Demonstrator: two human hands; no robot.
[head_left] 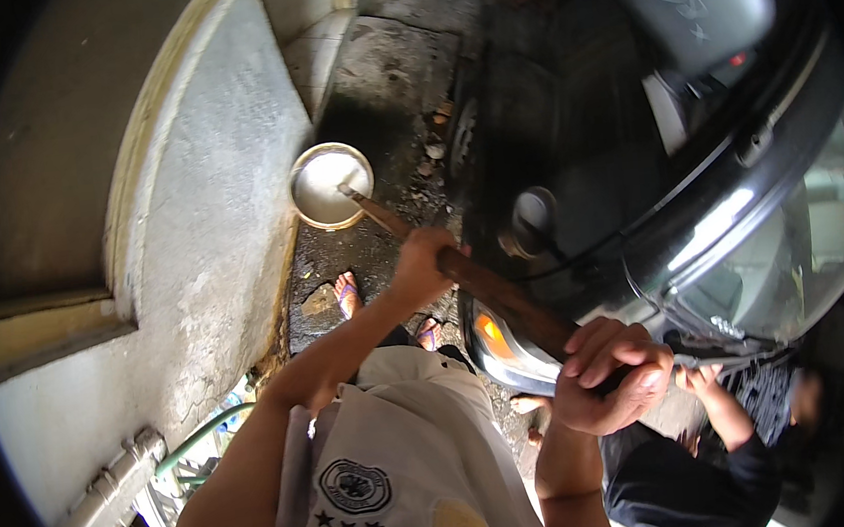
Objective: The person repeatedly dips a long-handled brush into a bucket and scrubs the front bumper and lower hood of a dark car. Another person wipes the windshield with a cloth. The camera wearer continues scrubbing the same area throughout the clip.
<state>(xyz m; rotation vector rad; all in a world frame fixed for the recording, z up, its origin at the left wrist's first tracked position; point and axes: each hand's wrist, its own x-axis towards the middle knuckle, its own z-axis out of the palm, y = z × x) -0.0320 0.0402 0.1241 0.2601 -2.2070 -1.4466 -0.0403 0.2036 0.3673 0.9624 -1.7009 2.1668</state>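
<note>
Both hands gripped a long wooden pole [490,293]: left hand [420,269] mid-shaft, right hand [612,372] at butt. Its far tip sat in a pot [332,185]; stirring looked underway, needing steady sweeps.

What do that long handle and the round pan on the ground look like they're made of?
The long handle looks like bare wood: brown, matte and slightly rough. The round pan seems to be metal, probably aluminium or steel, judging by its pale silvery sheen and thin rim; what is inside cannot be told.
</note>
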